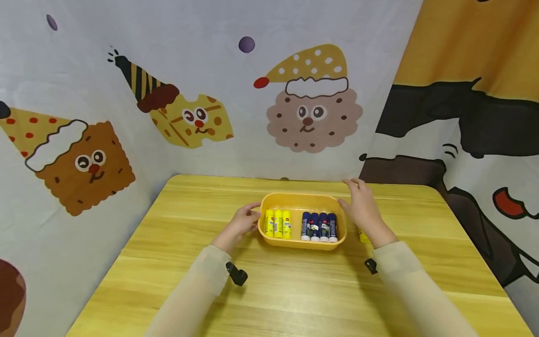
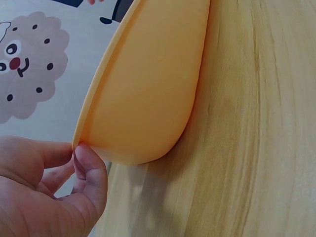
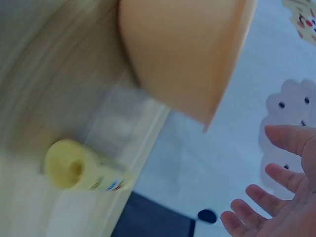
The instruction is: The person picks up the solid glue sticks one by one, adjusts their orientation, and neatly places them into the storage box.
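A yellow-orange plastic bin [image 1: 301, 245] stands on the table. Inside it, three yellow glue sticks [image 1: 278, 223] lie side by side at the left, and several dark blue glue sticks with pale ends [image 1: 315, 227] lie in a row at the right. My left hand [image 1: 244, 221] pinches the bin's left rim between thumb and fingers, as the left wrist view shows. Beyond the right end, my right hand [image 1: 361, 206] has its fingers spread; a gap parts it from the bin in the right wrist view. Another yellow glue stick [image 3: 89, 168] is on the table beside the bin, partly hidden by my right arm in the head view.
The wooden table [image 1: 286, 290] meets a wall covering [image 1: 202, 56] with cartoon prints along its back edge. A darker patterned covering [image 1: 455, 140] hangs on the right. Dark wrist devices [image 1: 237, 274] sit at both cuffs.
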